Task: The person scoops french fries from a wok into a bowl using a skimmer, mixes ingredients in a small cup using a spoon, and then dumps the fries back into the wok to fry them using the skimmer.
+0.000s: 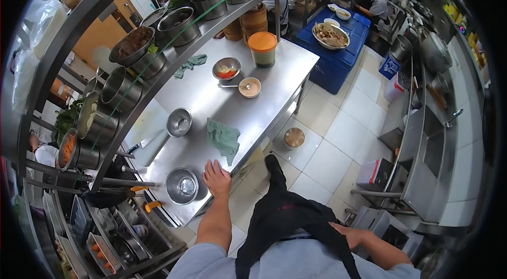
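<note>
My left hand (216,177) lies on the edge of the steel table (266,112), fingers spread, holding nothing. A metal bowl (182,186) stands just left of it, and a green cloth (223,139) lies just beyond its fingertips. Farther up are a smaller metal bowl (179,122) and a white cutting board (150,139) with a knife (145,142) on it. My right hand (346,234) is at the side of the black apron (288,221); its fingers are mostly hidden.
A steel shelf (174,65) with several filled pots hangs over the table's far side. An orange-lidded container (262,49) stands near the table's far end. Beyond are a blue chest (351,31) and a person (377,2). Sinks (438,144) line the right.
</note>
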The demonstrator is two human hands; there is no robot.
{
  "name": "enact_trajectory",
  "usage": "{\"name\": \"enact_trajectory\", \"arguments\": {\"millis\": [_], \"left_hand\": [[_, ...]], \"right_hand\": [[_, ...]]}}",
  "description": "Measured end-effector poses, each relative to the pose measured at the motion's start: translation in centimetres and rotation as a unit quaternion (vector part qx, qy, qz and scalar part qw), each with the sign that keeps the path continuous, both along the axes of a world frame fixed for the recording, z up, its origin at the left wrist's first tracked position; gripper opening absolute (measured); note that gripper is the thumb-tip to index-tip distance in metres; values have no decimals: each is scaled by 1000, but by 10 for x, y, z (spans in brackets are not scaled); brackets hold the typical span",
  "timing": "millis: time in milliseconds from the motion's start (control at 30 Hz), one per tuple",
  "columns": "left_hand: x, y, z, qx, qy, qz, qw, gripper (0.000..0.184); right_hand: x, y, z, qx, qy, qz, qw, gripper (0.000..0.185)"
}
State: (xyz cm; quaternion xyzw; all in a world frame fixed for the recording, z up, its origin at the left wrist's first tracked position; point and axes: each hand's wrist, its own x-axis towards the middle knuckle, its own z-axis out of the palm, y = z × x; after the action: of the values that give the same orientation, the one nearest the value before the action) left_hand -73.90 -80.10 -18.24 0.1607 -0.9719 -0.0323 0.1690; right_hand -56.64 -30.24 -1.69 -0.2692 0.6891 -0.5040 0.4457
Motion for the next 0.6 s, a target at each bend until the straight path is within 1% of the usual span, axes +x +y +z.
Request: {"name": "enact_trajectory", "arguments": {"millis": [133,200,333,400,433,500,533,600], "left_hand": [[1,0,0,1,5,-1,1000,47],[0,0,0,3,10,-7,1000,47],[1,0,-1,-1,15,-6,1000,48],[0,-1,-1,2,12,-3,1000,48],[-1,-1,-2,1,11,-1,1000,48],[0,-3,-4,12,1,-5,1000,50],[1,-4,-6,11,0,1,1000,50],[0,-4,-5,11,14,-9,1000,50]], "right_hand": [[5,1,-8,4,29,12,999,126],[6,1,-4,29,10,17,999,126],[14,7,-15,36,-2,17,999,128],[12,2,-6,26,-10,2,1000,129],[12,2,-10,26,-11,4,1000,129],[15,3,-23,13,40,20,999,125],[17,6,-26,11,38,26,999,125],[16,9,-30,17,11,36,999,133]]}}
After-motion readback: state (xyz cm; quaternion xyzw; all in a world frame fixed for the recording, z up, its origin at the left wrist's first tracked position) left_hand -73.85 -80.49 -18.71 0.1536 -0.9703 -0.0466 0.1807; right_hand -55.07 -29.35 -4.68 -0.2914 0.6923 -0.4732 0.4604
